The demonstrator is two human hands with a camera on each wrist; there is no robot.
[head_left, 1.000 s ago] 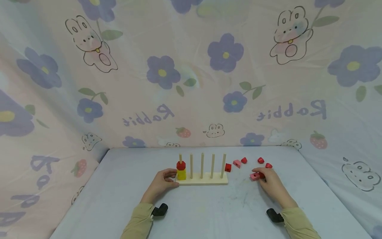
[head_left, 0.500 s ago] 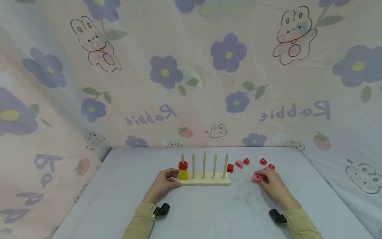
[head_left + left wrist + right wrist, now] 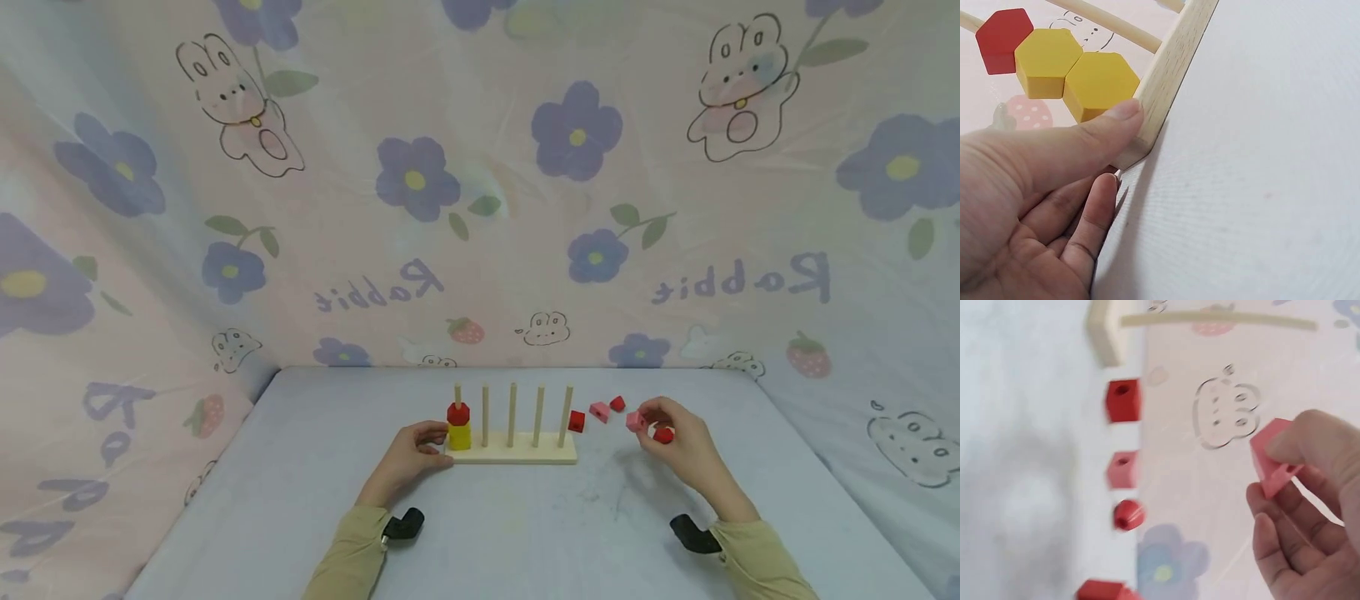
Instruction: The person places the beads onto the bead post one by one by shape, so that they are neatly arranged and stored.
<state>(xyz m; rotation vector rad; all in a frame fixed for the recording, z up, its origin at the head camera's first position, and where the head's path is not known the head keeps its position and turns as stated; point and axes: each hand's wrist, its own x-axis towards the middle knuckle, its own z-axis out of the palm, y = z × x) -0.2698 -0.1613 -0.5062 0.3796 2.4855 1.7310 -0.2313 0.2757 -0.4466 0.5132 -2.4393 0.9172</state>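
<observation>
My left hand point(image 3: 407, 455) grips the left end of a wooden peg board point(image 3: 517, 454), its thumb beside the lower yellow block. On the leftmost peg, a red hexagonal block point(image 3: 1005, 40) tops two yellow hexagonal blocks point(image 3: 1100, 84). The other pegs stand bare. Raised off the table, a pink block point(image 3: 636, 421) is pinched between thumb and fingers of my right hand point(image 3: 686, 446); a hole shows in it in the right wrist view. A red block point(image 3: 663, 435) shows in the gap below that grip in the head view.
To the right of the board lie a red block point(image 3: 576, 421), a pink block point(image 3: 599, 411) and a smaller red block point(image 3: 617, 403). A printed cloth point(image 3: 480, 250) hangs behind the white table point(image 3: 510, 525).
My right hand has taken hold of the pink block and lifted it upward off the table. Two red blocks farther back are now hidden behind that hand. My left hand stays at the board.
</observation>
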